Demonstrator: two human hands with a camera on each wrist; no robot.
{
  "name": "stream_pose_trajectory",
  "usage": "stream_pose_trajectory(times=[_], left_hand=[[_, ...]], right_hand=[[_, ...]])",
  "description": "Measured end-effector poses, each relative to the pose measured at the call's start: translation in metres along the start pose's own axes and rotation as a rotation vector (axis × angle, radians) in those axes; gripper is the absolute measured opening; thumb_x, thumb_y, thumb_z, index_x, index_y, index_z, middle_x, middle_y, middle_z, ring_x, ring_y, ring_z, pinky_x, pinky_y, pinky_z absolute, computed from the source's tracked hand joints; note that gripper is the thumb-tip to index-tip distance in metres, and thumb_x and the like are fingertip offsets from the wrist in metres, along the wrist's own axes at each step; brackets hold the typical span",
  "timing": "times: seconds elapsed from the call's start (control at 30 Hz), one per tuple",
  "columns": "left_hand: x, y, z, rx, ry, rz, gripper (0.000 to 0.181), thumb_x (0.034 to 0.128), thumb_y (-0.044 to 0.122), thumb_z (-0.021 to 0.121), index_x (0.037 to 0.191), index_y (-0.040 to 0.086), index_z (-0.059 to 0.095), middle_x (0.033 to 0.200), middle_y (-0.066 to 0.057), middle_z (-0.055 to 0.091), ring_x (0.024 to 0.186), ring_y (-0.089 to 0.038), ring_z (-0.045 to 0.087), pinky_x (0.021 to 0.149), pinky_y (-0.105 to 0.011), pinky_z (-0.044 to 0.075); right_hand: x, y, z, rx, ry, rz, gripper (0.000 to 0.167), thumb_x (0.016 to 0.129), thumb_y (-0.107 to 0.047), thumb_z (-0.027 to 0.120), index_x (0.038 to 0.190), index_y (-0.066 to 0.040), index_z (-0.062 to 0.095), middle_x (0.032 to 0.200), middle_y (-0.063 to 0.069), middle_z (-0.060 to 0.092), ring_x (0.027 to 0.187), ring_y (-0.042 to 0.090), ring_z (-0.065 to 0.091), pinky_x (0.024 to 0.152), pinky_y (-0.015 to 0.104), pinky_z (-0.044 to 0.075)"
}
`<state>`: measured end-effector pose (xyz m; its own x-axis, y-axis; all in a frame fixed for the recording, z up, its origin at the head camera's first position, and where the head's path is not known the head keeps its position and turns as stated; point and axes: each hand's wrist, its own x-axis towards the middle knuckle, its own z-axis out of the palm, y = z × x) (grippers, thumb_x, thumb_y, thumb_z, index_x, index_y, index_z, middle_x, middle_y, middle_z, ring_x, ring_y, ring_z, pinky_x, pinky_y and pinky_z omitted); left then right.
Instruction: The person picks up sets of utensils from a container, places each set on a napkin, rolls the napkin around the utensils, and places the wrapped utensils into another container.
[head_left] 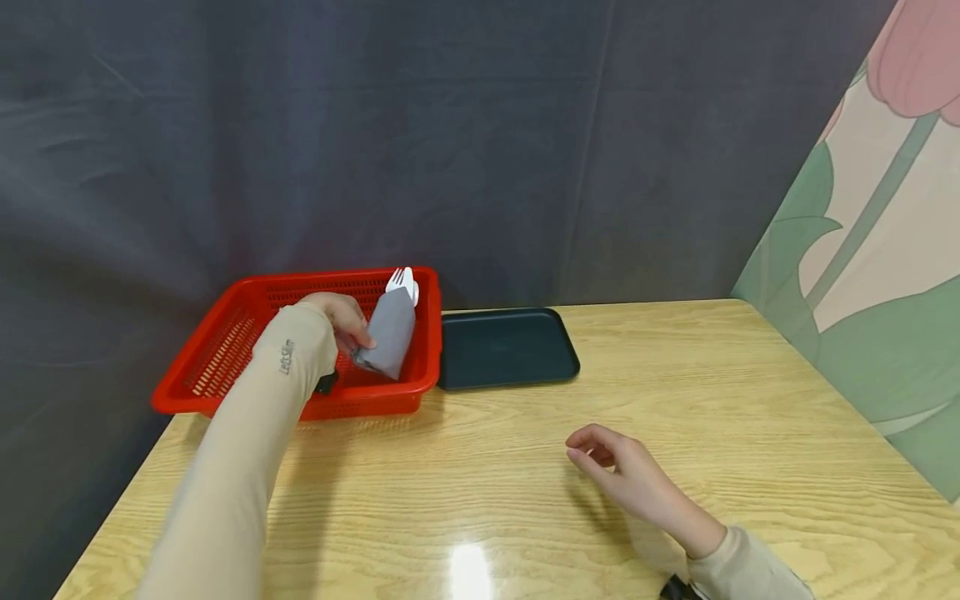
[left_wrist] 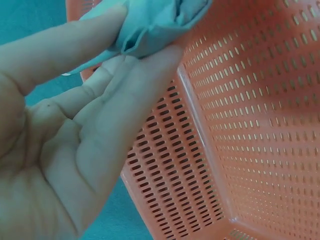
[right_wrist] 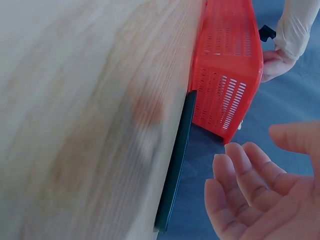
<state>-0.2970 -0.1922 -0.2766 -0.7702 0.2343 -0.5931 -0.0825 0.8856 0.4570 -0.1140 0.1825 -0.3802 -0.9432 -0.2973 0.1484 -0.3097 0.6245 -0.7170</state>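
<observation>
My left hand (head_left: 343,318) pinches the lower end of a rolled grey napkin (head_left: 392,333) between thumb and fingers, over the red basket (head_left: 431,333). From the napkin's upper end stick out a white fork (head_left: 398,279) and another white utensil, whose kind I cannot tell. In the left wrist view the thumb presses one side of the napkin (left_wrist: 150,30) and the fingers lie against the other. My right hand (head_left: 628,471) is held above the table, fingers loosely bent and holding nothing; the right wrist view shows its palm (right_wrist: 280,200) bare.
A dark rectangular tray (head_left: 510,348) lies right beside the basket on the wooden table (head_left: 720,375). Behind stands a dark grey curtain (head_left: 480,150). A wall with a flower pattern (head_left: 862,250) closes off the right side.
</observation>
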Motion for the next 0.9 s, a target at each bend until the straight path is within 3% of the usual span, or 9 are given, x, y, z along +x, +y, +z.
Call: stream_pose_trajectory(times=[0.17, 0.3, 0.4, 0.7, 0.9], left_hand=[[0.004, -0.004, -0.001, -0.003, -0.008, -0.005, 0.015, 0.0868, 0.017, 0.062, 0.079, 0.008, 0.053, 0.076, 0.003, 0.053, 0.069, -0.006, 0.056, 0.071, -0.020, 0.052], [0.000, -0.006, 0.001, -0.025, -0.013, 0.006, 0.015, 0.0870, 0.017, 0.061, 0.088, 0.005, 0.052, 0.082, 0.001, 0.053, 0.075, -0.008, 0.058, 0.076, -0.023, 0.052], [-0.002, -0.007, 0.001, -0.020, -0.017, 0.006, 0.016, 0.0863, 0.018, 0.061, 0.086, 0.006, 0.051, 0.081, 0.002, 0.053, 0.076, -0.008, 0.058, 0.077, -0.023, 0.052], [-0.002, -0.001, 0.003, 0.030, -0.096, 0.003, 0.014, 0.0880, 0.018, 0.060, 0.079, 0.009, 0.056, 0.065, 0.006, 0.053, 0.059, -0.002, 0.056, 0.067, -0.018, 0.051], [-0.013, 0.007, 0.009, -0.037, -0.066, -0.058, 0.017, 0.0862, 0.019, 0.063, 0.090, 0.005, 0.054, 0.066, 0.006, 0.054, 0.060, -0.004, 0.056, 0.067, -0.020, 0.050]], right_hand=[[-0.003, 0.000, -0.001, 0.001, -0.001, 0.007, 0.019, 0.093, -0.021, 0.056, 0.101, -0.006, 0.064, 0.088, 0.001, 0.066, 0.076, 0.003, 0.059, 0.069, 0.022, 0.051], [-0.003, 0.001, -0.001, 0.002, -0.007, 0.011, 0.019, 0.093, -0.021, 0.056, 0.101, -0.006, 0.064, 0.087, 0.000, 0.066, 0.076, 0.003, 0.059, 0.069, 0.021, 0.050], [-0.003, 0.000, -0.001, 0.009, -0.017, 0.017, 0.020, 0.093, -0.022, 0.056, 0.102, -0.006, 0.064, 0.088, 0.001, 0.066, 0.076, 0.003, 0.059, 0.069, 0.021, 0.050], [-0.003, 0.001, 0.000, 0.011, -0.031, 0.030, 0.020, 0.093, -0.023, 0.056, 0.102, -0.006, 0.063, 0.091, 0.002, 0.067, 0.077, 0.003, 0.059, 0.068, 0.021, 0.050], [-0.004, 0.002, -0.001, 0.016, -0.042, 0.039, 0.021, 0.093, -0.023, 0.056, 0.103, -0.006, 0.063, 0.092, 0.003, 0.067, 0.078, 0.005, 0.060, 0.069, 0.021, 0.050]])
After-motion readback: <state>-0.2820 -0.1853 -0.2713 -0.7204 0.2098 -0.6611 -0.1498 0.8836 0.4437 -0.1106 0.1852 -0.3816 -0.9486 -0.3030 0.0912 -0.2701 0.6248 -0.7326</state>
